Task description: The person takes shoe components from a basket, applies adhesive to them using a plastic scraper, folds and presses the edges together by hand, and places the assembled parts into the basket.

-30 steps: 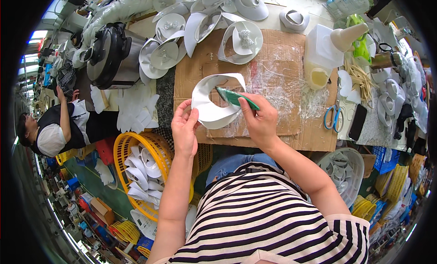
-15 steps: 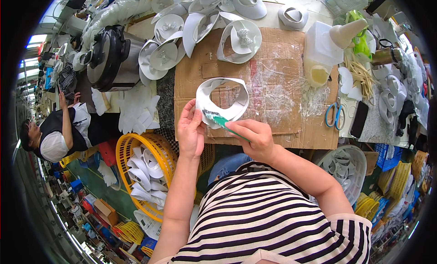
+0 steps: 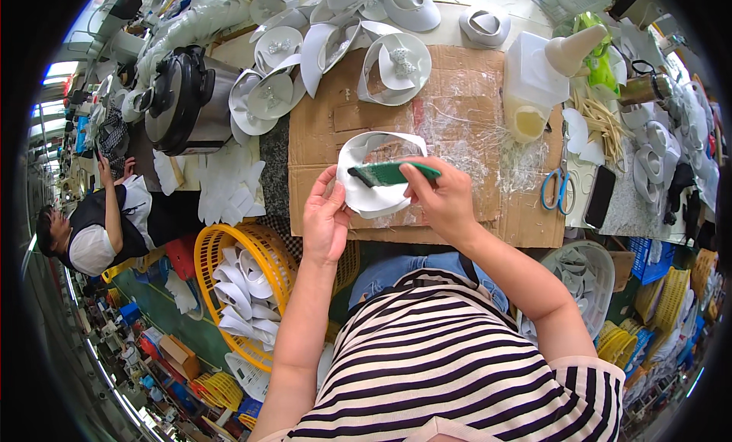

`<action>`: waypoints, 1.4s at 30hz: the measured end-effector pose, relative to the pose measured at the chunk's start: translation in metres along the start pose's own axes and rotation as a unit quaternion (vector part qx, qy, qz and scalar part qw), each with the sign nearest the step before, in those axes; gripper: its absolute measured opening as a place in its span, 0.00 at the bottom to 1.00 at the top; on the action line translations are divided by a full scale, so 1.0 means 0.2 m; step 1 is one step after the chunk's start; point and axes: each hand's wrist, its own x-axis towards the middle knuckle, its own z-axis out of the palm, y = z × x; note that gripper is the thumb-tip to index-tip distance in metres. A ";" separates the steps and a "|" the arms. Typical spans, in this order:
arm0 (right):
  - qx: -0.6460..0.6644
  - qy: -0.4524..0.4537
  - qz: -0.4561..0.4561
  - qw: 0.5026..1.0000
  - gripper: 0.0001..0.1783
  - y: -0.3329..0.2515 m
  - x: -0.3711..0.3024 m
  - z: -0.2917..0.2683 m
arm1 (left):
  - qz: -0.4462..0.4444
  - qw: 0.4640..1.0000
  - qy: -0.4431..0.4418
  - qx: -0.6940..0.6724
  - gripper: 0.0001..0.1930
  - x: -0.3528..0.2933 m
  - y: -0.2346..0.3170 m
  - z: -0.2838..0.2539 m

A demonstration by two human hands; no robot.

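My left hand (image 3: 325,219) pinches the near left edge of a white ring-shaped piece (image 3: 379,200), which looks like a shoe upper, held over a cardboard sheet. In my right hand (image 3: 444,200) is a green-handled brush (image 3: 396,172) with dark bristles and whitish smears. The brush lies across the piece's opening, its bristle end over the left inner side. Whether the bristles touch the piece, I cannot tell. The cardboard (image 3: 457,168) beneath is streaked with dried white residue.
Similar white pieces (image 3: 394,68), some with sparkly ornaments, lie at the back. On the right are a translucent bottle (image 3: 534,80), blue-handled scissors (image 3: 558,190) and a black phone (image 3: 601,196). A steel-and-black pot (image 3: 183,99) and yellow basket (image 3: 204,263) are left; another person sits far left.
My right hand has moved up and right and turned the brush nearly level. Its bristle end has risen from the near left rim. The white piece has shifted slightly right.
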 end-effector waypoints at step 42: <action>-0.231 -0.018 -0.168 0.958 0.19 0.49 -0.10 -0.04 | -0.111 0.983 0.147 -0.011 0.17 -0.06 -0.22 -0.07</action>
